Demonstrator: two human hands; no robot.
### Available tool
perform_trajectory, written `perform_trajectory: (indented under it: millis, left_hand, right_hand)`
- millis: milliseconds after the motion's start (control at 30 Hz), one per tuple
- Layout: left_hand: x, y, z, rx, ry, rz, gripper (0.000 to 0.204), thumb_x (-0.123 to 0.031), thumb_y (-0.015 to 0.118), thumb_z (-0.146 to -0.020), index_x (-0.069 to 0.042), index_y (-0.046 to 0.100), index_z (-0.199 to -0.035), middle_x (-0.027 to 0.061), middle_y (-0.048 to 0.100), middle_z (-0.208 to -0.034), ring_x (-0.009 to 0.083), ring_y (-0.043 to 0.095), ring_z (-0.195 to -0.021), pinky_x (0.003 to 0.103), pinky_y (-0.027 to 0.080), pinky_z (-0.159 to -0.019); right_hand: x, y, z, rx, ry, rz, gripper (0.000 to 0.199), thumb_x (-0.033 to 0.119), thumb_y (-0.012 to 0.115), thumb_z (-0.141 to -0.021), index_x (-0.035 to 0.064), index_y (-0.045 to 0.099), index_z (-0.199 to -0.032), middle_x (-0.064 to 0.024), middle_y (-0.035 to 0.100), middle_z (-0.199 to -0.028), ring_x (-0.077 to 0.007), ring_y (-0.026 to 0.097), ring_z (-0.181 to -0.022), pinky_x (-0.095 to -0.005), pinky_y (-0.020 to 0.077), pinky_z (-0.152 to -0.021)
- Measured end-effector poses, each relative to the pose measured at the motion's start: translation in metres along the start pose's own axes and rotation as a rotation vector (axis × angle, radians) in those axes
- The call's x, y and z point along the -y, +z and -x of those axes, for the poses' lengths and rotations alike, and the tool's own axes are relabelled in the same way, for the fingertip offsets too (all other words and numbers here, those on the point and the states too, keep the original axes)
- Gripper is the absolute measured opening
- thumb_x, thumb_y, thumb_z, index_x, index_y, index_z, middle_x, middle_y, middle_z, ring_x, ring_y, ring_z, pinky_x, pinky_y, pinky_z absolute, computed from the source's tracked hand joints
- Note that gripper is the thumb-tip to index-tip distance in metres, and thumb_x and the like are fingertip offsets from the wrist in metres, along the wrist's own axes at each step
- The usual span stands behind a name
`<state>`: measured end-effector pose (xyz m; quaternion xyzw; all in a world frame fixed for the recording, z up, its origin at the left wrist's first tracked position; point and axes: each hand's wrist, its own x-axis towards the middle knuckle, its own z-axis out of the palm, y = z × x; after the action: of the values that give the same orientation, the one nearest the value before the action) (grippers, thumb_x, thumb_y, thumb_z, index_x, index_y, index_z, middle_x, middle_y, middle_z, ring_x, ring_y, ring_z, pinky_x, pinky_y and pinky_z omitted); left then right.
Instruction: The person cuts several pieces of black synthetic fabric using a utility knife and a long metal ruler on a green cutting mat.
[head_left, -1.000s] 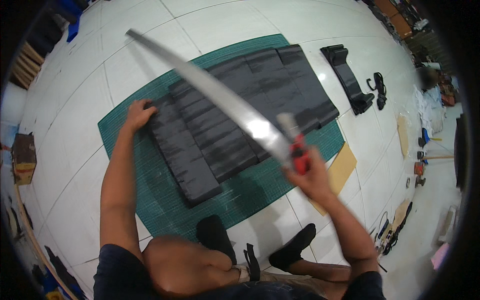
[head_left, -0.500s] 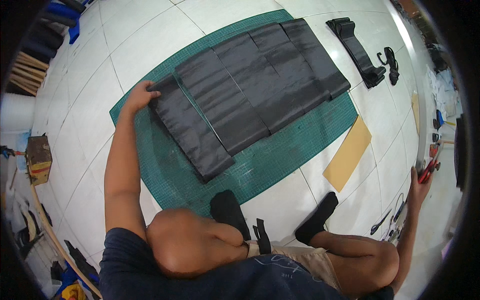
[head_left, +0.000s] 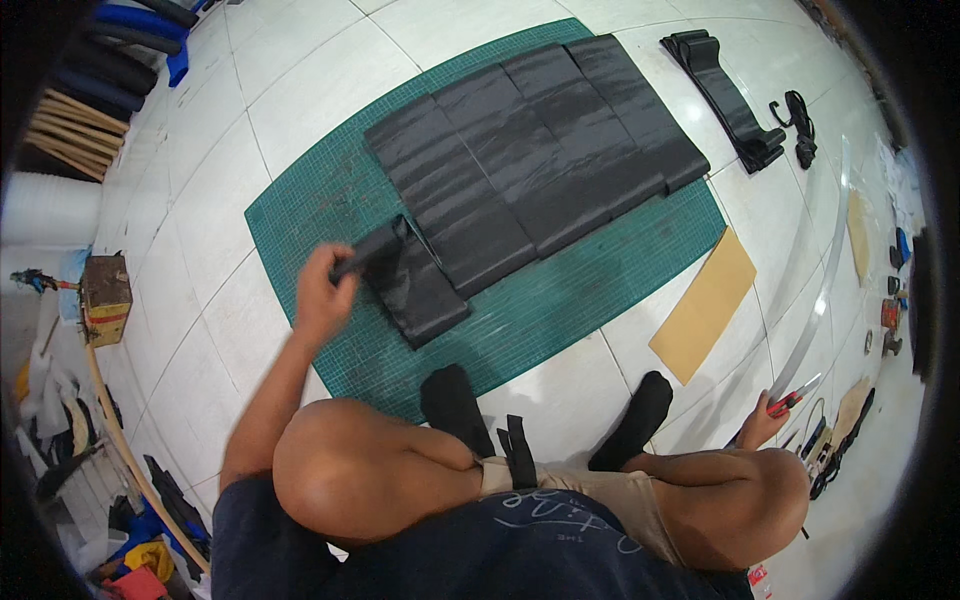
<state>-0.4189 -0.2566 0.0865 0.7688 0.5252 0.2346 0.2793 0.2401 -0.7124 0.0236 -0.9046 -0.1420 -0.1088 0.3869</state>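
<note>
My left hand (head_left: 325,290) pinches one end of a black sheet strip (head_left: 415,300), lifting it and bending it over the rest of the strip. The strip's near end lies on a green cutting mat (head_left: 560,300). Beside it, several more black sheet strips (head_left: 530,150) lie side by side, some overlapping. Low on the right, by my knee, my right hand (head_left: 762,425) is closed on a red utility knife (head_left: 788,402), its blade pointing away. A long clear or metal ruler (head_left: 822,300) runs up from close to that hand; whether I hold it too, I cannot tell.
A tan rectangular card (head_left: 703,305) overlaps the mat's right corner. Folded black sheets (head_left: 722,105) and a coiled black cord (head_left: 800,130) lie at the far right. Small tools (head_left: 825,435) rest near my right knee. At the left stands a worn box (head_left: 106,300).
My left hand has moved right and nearer, folding the strip's far end back. My right hand has come inward toward my knee with the knife.
</note>
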Motion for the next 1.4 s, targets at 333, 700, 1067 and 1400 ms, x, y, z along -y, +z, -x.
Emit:
perform_trajectory:
  millis: [333, 700, 1067, 1400]
  left_hand:
    - [-0.008, 0.120, 0.114, 0.032, 0.137, -0.198, 0.039, -0.002, 0.066, -0.065, -0.005, 0.062, -0.104, 0.0158, 0.060, -0.104, 0.0376, 0.055, -0.101, 0.046, 0.041, -0.092]
    - [-0.022, 0.079, 0.042, 0.114, 0.056, -0.340, 0.037, -0.021, 0.069, -0.079, 0.001, 0.061, -0.109, 0.0199, 0.055, -0.112, 0.0359, 0.054, -0.103, 0.048, 0.042, -0.087]
    - [0.056, 0.057, -0.051, 0.437, -0.439, -0.104, 0.056, -0.026, 0.068, -0.083, 0.004, 0.057, -0.129, 0.0234, 0.060, -0.124, 0.0372, 0.059, -0.115, 0.042, 0.045, -0.101]
    - [0.025, 0.041, -0.028, 0.525, -0.462, -0.065, 0.035, -0.020, 0.070, -0.085, 0.006, 0.063, -0.108, 0.0166, 0.067, -0.097, 0.0276, 0.062, -0.088, 0.038, 0.048, -0.082]
  right_hand:
    - [-0.084, 0.021, 0.024, 0.031, 0.177, 0.144, 0.046, 0.027, 0.076, -0.082, -0.0009, 0.049, -0.106, -0.0119, 0.057, -0.097, -0.0242, 0.054, -0.085, -0.0388, 0.0463, -0.082]
    - [-0.108, 0.013, 0.018, 0.193, 0.261, 0.369, 0.039, 0.033, 0.071, -0.088, 0.0008, 0.053, -0.101, -0.0147, 0.059, -0.093, -0.0308, 0.059, -0.085, -0.0434, 0.0466, -0.082]
    - [-0.090, 0.026, 0.039, 0.259, 0.088, 0.842, 0.048, 0.048, 0.059, -0.093, 0.0017, 0.059, -0.104, -0.0208, 0.061, -0.109, -0.0424, 0.060, -0.101, -0.0549, 0.0483, -0.084]
    - [-0.063, 0.033, 0.030, 0.149, 0.131, 0.790, 0.041, 0.040, 0.055, -0.092, 0.0022, 0.058, -0.107, -0.0230, 0.060, -0.111, -0.0425, 0.059, -0.105, -0.0566, 0.0477, -0.087]
